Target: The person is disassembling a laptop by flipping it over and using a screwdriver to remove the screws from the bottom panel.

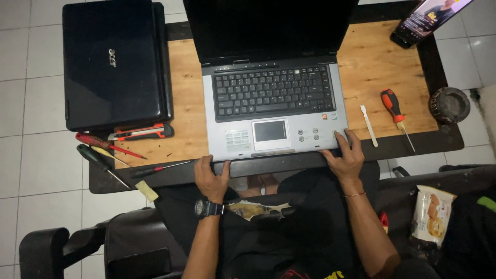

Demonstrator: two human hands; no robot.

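Observation:
An open silver laptop (274, 139) with a black keyboard and dark screen stands on a low wooden table (372, 62) in front of me. My left hand (212, 178), with a black watch on the wrist, grips the laptop's front edge at its lower left corner. My right hand (345, 155) grips the front right corner, fingers lying on the palm rest near the small round buttons. I sit with my legs under the table's near edge.
A closed black laptop (111, 62) lies at the left. Several screwdrivers (103, 150) and an orange utility knife (139, 133) lie by it. Right of the silver laptop lie a white pry tool (369, 125) and an orange-handled screwdriver (395, 111). A phone (426, 18) leans at the far right; a snack packet (433, 214) lies beside me.

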